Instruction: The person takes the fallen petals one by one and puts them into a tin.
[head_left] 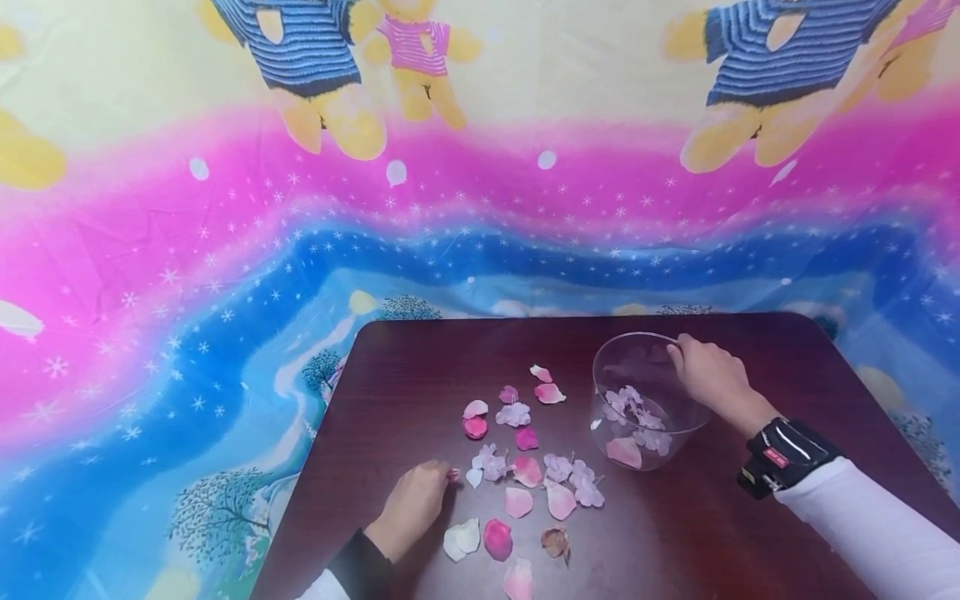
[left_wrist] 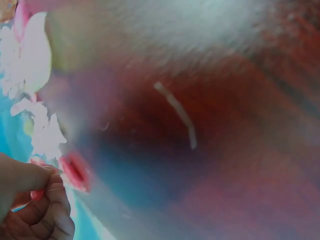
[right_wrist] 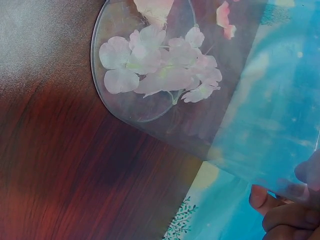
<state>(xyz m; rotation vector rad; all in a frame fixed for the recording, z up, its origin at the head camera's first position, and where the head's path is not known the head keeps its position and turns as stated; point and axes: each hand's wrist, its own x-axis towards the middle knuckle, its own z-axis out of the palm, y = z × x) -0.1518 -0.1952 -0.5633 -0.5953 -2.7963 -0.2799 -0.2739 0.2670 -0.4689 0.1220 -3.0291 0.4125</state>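
Note:
My right hand (head_left: pixel 712 375) grips the rim of a clear plastic tub (head_left: pixel 651 450) on its right side. The tub leans a little, and pale pink blossoms (right_wrist: pixel 165 70) and a pink petal (head_left: pixel 624 452) lie inside it. On the left, my left hand (head_left: pixel 414 504) is low over the table, pinching a small pink-red petal (left_wrist: pixel 75 172) between thumb and forefinger. Most of that petal is hidden by the fingers in the head view. Just right of this hand lie a white petal (head_left: pixel 474 477) and a pale blossom (head_left: pixel 491 462).
Loose petals and blossoms are scattered over the dark red-brown table (head_left: pixel 405 358), among them a magenta petal (head_left: pixel 498 539), a cream petal (head_left: pixel 461 540) and a dried brown flower (head_left: pixel 556 542). A printed cloth (head_left: pixel 480 183) hangs behind the table.

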